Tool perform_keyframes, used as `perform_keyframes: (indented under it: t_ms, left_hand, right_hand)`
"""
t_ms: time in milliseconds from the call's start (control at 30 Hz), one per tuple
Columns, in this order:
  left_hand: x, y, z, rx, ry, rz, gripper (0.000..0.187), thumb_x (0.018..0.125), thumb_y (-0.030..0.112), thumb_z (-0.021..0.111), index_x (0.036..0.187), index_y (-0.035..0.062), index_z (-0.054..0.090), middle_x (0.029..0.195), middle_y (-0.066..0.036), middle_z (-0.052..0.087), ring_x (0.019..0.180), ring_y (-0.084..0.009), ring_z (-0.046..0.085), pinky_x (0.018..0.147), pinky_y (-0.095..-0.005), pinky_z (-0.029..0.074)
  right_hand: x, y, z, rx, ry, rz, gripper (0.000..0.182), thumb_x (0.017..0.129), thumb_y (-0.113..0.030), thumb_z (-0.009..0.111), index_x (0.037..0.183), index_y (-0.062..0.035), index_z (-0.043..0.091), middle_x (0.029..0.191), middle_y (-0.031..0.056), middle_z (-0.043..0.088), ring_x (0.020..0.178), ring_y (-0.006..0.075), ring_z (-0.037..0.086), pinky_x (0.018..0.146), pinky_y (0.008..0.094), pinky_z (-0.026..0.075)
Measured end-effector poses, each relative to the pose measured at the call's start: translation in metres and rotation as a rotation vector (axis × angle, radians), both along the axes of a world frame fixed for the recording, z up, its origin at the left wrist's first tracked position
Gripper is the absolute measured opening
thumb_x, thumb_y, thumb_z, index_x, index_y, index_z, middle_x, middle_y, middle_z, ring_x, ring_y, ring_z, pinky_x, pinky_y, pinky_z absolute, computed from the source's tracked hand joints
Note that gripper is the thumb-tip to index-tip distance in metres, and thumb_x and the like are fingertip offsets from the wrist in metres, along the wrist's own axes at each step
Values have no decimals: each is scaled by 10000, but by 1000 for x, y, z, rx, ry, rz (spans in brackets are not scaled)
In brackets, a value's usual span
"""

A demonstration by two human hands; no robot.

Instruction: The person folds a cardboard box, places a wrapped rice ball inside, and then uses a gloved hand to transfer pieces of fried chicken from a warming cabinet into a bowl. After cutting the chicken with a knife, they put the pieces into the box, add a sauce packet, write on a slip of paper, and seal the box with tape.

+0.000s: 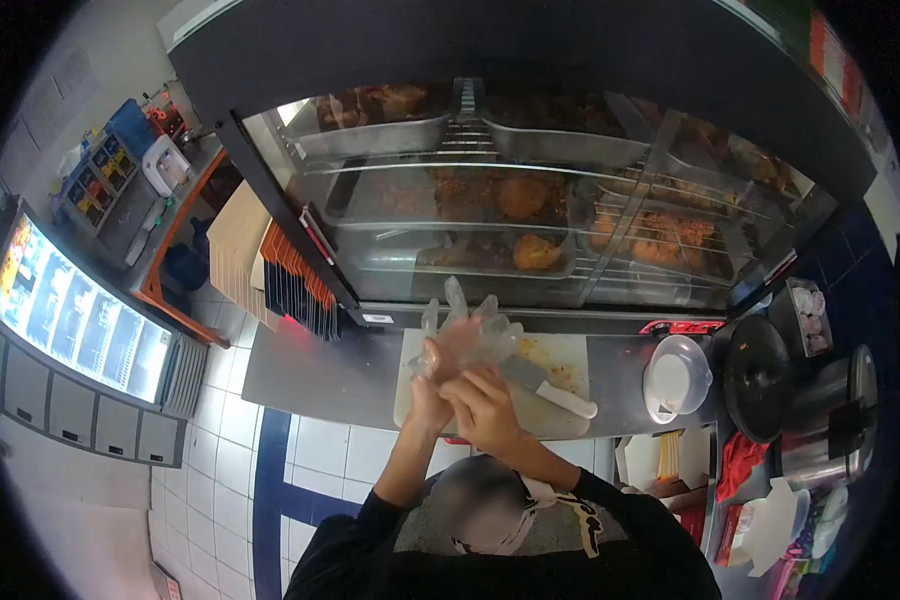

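Observation:
My left hand (440, 370) is partly inside a clear plastic glove (482, 325), whose loose fingers spread out above it. Bare and closed, my right hand (484, 408) pinches the glove near the left wrist. Both hands are over a white cutting board (555, 425) on the steel counter. To their right lies a knife with a white handle (568, 400), its blade pointing toward the hands. Yellow-brown crumbs and stains (550, 362) mark the board near the blade.
Beyond the counter (310, 370) stands a glass display cabinet (510, 240) with trays of cooked food. White bowls (678, 375), a dark lid (755, 380) and a large pot (820, 430) are at the right. Stacked flat boxes (240, 245) stand left; a lit fridge (80, 310) is farther left.

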State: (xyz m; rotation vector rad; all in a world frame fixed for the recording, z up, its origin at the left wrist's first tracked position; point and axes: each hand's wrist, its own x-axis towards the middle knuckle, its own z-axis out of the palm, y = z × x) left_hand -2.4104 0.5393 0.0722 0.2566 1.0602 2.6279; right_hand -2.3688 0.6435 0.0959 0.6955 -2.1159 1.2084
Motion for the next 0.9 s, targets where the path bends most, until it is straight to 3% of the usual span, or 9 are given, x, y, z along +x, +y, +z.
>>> perform_keyframes:
  t_ms: [67, 233, 367, 500, 600, 633, 733, 767, 900]
  left_hand:
    - [3, -5, 5, -45, -94, 12, 753, 922, 578, 339, 1395, -6, 292, 1382, -175, 395, 1333, -293, 307, 1086, -391, 261]
    - [5, -10, 13, 46, -152, -66, 711, 899, 573, 372, 1467, 189, 186, 1442, -233, 271, 1271, -505, 310, 988, -652, 310]
    - [9, -10, 12, 320, -322, -28, 705, 881, 627, 368, 1440, 215, 241, 1476, -251, 173, 1275, -558, 247, 954, -732, 264]
    - [3, -22, 5, 428, -167, 38, 724, 867, 685, 315, 1458, 288, 182, 1499, -173, 180, 1324, -489, 214, 959, -721, 281]
    - [7, -22, 48, 371, 66, 17, 773, 856, 711, 246, 1475, 265, 120, 1512, -210, 72, 1348, -501, 119, 921, -764, 273]
    - [10, -23, 58, 346, 90, -30, 790, 853, 716, 241, 1480, 279, 43, 1510, -215, 76, 1353, -487, 129, 909, -747, 308]
    - [13, -23, 66, 227, 155, -153, 817, 842, 734, 243, 1482, 262, 57, 1503, -230, 95, 1344, -501, 145, 918, -743, 299]
    - [15, -21, 71, 235, 111, -129, 892, 822, 758, 253, 1484, 187, 76, 1497, -245, 108, 1338, -502, 167, 942, -732, 280]
    - [24, -27, 72, 114, 39, -57, 965, 811, 770, 267, 1474, 90, 100, 1499, -243, 110, 1342, -492, 174, 987, -718, 221]
  right_hand:
    - [1, 1, 6, -39, 2, 23, 102, 708, 17, 623, 801, -26, 612, 759, 110, 544, 755, 303, 532, 723, 400, 410]
    - [8, 1, 6, -9, -69, 178, 186, 668, 29, 612, 847, -24, 614, 794, 107, 550, 808, 299, 548, 768, 410, 413]
    - [5, -6, -4, 27, -51, 266, 235, 666, 22, 603, 897, -21, 616, 850, 107, 569, 866, 290, 547, 799, 418, 413]
    - [-12, 8, 4, 24, -19, 195, 267, 712, -49, 637, 976, -21, 614, 1015, 141, 569, 965, 320, 535, 864, 404, 400]
    - [-43, 36, 48, -153, -27, -209, 282, 772, -114, 654, 1033, -15, 610, 1168, 168, 526, 1073, 309, 506, 905, 410, 382]
    - [-53, 39, 55, -297, -172, -163, 241, 797, -115, 651, 1012, -12, 614, 1117, 148, 559, 1021, 263, 534, 871, 382, 407]
    - [-76, 64, 42, -439, -628, 255, 163, 833, -102, 651, 954, 3, 618, 963, 93, 622, 858, 161, 577, 765, 300, 452]
    - [-83, 68, 39, -433, -771, 442, 146, 838, -95, 652, 935, 8, 618, 912, 75, 637, 802, 133, 585, 730, 273, 462]
    - [-91, 69, 49, -563, -604, 362, 107, 851, -70, 639, 923, 3, 612, 834, 49, 639, 759, 102, 589, 694, 236, 469]
